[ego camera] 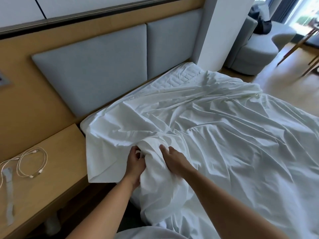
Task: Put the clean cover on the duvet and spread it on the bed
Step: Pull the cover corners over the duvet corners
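Note:
A white duvet cover (215, 135) lies crumpled across the bed, reaching from the near left corner to the far right. At the near left edge a raised bunch of the white fabric (155, 163) stands between my hands. My left hand (135, 163) grips this bunch from the left, fingers curled into the cloth. On the right side my right hand (172, 158) clutches the same bunch, its fingertips buried in the folds. A flat corner of the cover (98, 169) hangs over the bed's left edge. A quilted white patch (176, 78) shows near the headboard.
A grey padded headboard (107, 69) backs the bed. To the left a wooden bedside shelf (51, 157) carries white cables (32, 164) and a grey strap (8, 192). A white column (222, 31), grey seats (253, 54) and wooden floor lie at the far right.

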`<state>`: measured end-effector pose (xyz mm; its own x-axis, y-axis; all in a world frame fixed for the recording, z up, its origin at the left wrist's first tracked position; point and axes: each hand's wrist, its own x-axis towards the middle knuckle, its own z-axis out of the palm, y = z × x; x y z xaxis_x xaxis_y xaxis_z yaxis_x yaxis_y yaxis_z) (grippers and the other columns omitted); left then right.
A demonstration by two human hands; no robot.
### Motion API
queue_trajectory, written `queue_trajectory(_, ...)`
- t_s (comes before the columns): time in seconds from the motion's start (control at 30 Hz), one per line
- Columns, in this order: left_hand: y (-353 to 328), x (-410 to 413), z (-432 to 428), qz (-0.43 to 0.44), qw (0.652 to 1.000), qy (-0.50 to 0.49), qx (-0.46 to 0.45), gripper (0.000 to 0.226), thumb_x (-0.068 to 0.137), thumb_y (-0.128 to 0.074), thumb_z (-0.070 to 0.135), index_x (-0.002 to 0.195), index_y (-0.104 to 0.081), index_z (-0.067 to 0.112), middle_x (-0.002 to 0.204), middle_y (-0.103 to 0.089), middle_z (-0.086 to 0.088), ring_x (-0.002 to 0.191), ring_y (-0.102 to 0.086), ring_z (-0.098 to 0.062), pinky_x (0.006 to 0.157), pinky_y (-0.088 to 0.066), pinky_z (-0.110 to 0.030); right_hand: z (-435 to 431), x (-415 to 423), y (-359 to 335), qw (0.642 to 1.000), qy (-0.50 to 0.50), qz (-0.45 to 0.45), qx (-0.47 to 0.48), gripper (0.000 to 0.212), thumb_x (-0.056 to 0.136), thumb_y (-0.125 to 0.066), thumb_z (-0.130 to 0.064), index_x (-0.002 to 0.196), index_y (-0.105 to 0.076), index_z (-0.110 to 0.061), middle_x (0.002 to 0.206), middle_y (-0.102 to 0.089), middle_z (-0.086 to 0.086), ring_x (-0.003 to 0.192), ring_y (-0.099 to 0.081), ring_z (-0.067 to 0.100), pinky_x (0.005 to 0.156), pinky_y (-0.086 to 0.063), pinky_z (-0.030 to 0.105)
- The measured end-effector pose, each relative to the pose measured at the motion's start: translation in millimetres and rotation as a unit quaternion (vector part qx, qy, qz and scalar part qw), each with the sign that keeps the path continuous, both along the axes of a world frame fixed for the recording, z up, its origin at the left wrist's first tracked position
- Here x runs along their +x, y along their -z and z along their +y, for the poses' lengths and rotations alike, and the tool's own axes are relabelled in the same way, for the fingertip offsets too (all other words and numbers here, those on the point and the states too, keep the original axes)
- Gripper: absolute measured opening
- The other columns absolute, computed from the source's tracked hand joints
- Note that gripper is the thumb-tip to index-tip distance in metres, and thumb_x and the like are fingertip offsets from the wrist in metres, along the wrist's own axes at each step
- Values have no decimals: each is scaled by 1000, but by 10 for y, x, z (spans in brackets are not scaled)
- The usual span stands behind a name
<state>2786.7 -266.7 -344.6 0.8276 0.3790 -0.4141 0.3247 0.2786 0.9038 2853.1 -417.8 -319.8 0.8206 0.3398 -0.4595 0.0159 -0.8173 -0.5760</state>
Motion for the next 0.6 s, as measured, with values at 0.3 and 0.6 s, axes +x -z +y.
queue_trajectory(0.3,125,271,35,48,964,37,261,48,95,-63,17,143,-54,13,134,-64,-11,125,-58,-31,105,-44,-36,-456,-67,-256,995,-44,-82,-46,39,99,-35,-56,91,-52,-22,84,-50,3,77,-55,27,62,-38,35)
queue_trajectory(0.6,65,123,-308,5,963,-48,265,7,96,-60,17,97,-55,22,92,-65,12,91,-65,-17,69,-41,-19,-908,-350,-9,933,-222,238,-157,61,88,-45,-77,88,-64,-19,92,-64,1,75,-58,15,71,-45,25)
